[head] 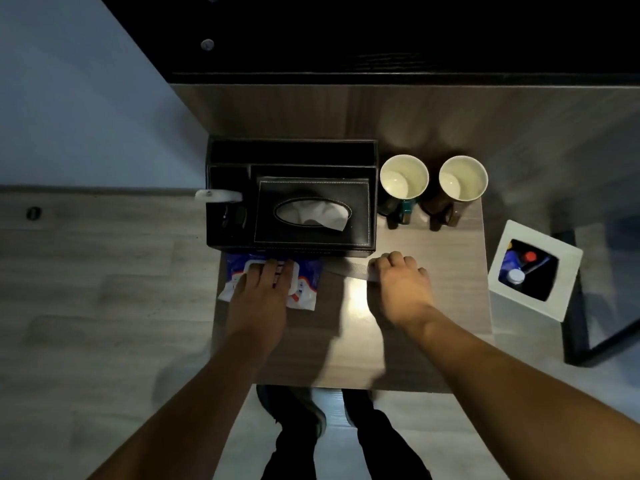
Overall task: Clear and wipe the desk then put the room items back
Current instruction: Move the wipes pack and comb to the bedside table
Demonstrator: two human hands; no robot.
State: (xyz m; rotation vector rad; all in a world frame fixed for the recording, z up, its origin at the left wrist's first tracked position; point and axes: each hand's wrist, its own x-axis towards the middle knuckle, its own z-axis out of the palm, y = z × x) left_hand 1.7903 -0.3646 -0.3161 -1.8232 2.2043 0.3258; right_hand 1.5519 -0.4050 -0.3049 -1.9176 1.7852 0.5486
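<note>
A blue and white wet-wipe pack lies on the wooden desk, just in front of a black leather organiser. My left hand rests flat on the pack, fingers straight over its white lid. My right hand is curled and pinches a thin grey wipe that stretches from the pack toward it. The organiser holds a tissue box with a white tissue sticking out.
Two cream-lined mugs stand to the right of the organiser. A white square bin with bottles inside stands on the floor to the right of the desk. A white object lies on the organiser's left edge.
</note>
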